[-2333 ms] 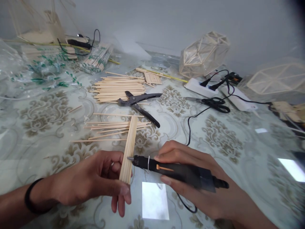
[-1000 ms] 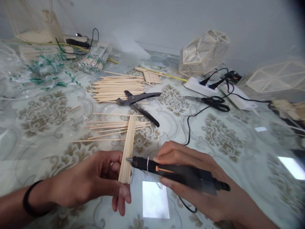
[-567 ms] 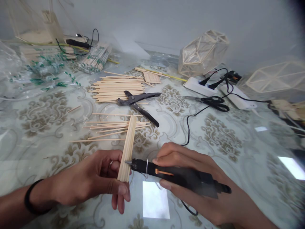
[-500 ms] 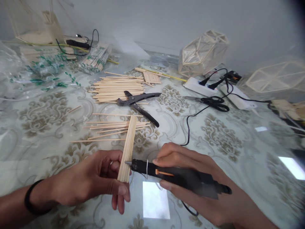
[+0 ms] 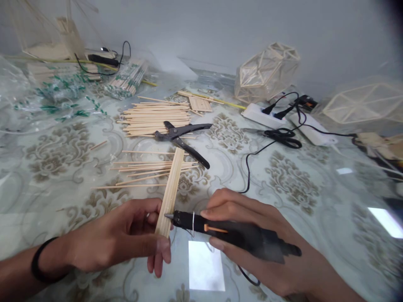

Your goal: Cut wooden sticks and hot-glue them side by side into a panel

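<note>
My left hand [image 5: 119,239] grips the lower end of a flat strip of joined wooden sticks [image 5: 171,188], thumb in front and fingers behind. The strip slants up and away over loose sticks. My right hand [image 5: 252,235] is closed around a black pen-shaped tool [image 5: 226,230] with an orange slider. Its metal tip touches the strip's face just above my left thumb. Beyond the strip, black cutters [image 5: 179,134] with spread handles lie partly on a pile of sticks [image 5: 157,113]. More thin sticks [image 5: 141,167] lie scattered nearer.
Black scissors [image 5: 283,136] and a white power strip [image 5: 262,115] with plugged cords lie at right. Two stick-frame shapes [image 5: 267,75] stand at the back right. Packed sticks [image 5: 127,79] and plastic wrappers [image 5: 63,92] are at the back left. A cord [image 5: 248,167] trails toward my right hand.
The strip is tilted slightly differently, its far end a little higher in view. Both hands keep their holds, and the tool's tip stays against the strip.
</note>
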The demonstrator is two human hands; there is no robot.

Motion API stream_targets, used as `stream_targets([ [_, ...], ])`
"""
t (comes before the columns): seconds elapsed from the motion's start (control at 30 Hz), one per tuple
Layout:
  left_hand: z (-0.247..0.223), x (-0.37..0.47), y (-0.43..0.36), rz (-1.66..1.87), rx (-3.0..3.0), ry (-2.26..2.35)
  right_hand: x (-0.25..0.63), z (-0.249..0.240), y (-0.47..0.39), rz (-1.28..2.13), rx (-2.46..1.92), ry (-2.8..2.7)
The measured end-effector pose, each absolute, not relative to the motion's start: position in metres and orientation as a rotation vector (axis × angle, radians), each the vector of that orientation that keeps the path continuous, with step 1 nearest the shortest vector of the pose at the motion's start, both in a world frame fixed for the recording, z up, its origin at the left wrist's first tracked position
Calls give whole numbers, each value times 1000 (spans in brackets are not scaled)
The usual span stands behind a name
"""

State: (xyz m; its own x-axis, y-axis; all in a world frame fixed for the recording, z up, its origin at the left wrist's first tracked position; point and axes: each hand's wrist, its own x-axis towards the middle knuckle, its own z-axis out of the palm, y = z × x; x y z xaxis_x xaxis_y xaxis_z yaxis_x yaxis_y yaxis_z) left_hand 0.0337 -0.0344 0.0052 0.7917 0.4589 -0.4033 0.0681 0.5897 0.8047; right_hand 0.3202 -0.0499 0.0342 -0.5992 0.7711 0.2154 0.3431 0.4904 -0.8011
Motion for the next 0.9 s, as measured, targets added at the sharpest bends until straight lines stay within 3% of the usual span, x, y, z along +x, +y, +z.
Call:
stream_targets([
  [0.9,8,35,-34,212,1014,686,328,30,-46,926,-912,-2125],
])
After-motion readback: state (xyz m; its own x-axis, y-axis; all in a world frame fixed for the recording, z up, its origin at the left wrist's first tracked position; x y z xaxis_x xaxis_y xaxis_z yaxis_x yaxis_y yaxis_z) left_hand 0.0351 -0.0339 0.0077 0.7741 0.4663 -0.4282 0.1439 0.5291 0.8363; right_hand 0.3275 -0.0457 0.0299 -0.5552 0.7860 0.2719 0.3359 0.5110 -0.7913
